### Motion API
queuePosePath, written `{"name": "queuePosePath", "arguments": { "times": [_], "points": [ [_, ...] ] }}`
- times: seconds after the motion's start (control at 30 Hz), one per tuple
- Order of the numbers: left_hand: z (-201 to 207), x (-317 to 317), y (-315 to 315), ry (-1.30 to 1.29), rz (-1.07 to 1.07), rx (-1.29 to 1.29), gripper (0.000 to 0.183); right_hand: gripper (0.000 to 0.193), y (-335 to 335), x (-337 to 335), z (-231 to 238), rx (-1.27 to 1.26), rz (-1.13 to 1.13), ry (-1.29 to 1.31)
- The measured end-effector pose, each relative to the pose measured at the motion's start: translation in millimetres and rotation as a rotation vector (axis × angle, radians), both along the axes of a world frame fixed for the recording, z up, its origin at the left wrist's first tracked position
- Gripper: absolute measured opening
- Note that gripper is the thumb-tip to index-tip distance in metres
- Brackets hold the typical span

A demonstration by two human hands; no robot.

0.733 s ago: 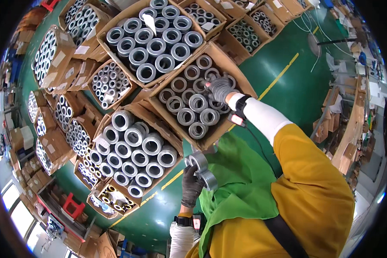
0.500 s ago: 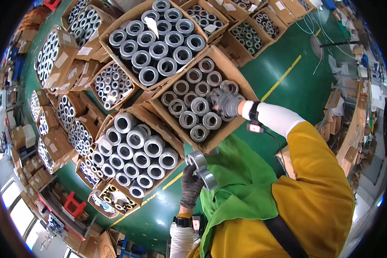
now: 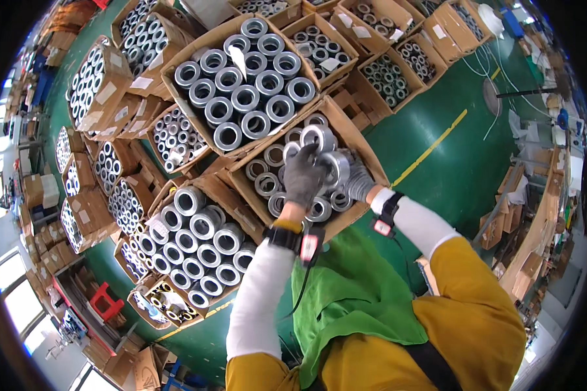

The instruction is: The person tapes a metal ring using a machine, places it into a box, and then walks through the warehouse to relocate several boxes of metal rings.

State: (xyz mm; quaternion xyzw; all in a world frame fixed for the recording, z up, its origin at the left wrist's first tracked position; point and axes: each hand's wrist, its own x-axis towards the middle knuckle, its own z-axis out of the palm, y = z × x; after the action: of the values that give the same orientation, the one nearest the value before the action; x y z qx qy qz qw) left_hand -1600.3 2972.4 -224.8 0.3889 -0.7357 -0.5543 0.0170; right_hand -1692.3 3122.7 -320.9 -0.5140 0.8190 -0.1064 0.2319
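My left hand, in a grey glove, is closed on thick metal rings over an open cardboard box. One held ring stands above its fingertips; another metal ring sits between my two hands. My right hand, also gloved, is bent against the right side of that second ring, its fingertips partly hidden behind it. Inside the box, more upright metal rings stand in rows below my hands, some covered by the gloves and the held rings.
A larger box of metal rings adjoins at the far left, with a white scrap on top. Nearer left stands a box of taller metal sleeves. More ring-filled cartons lie behind. A yellow line crosses the green floor at right.
My left hand has come up from the box's near edge to above its middle, carrying the metal rings. My right hand has shifted slightly and now meets one of them.
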Motion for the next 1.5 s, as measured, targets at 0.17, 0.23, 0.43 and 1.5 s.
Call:
{"name": "queuePosePath", "arguments": {
  "times": [0.17,0.23,0.43,1.5],
  "points": [
    [-24.5,-48.3,2.5,-0.349,0.06,-0.193,0.047,0.057,21.2,29.0,18.4,-0.025,0.076,0.045],
    [-20.6,-66.1,13.5,-0.431,0.069,-0.194,0.045,0.057,39.0,34.2,12.1,-0.047,-0.001,0.027],
    [-50.8,-83.1,32.3,-0.507,0.205,-0.337,0.047,0.044,18.1,30.0,38.1,0.152,0.0,-0.029],
    [-7.5,90.6,-62.1,-0.216,-0.235,-0.649,0.019,0.031,-52.8,126.7,30.9,0.306,-0.082,-0.123]
  ]
}}
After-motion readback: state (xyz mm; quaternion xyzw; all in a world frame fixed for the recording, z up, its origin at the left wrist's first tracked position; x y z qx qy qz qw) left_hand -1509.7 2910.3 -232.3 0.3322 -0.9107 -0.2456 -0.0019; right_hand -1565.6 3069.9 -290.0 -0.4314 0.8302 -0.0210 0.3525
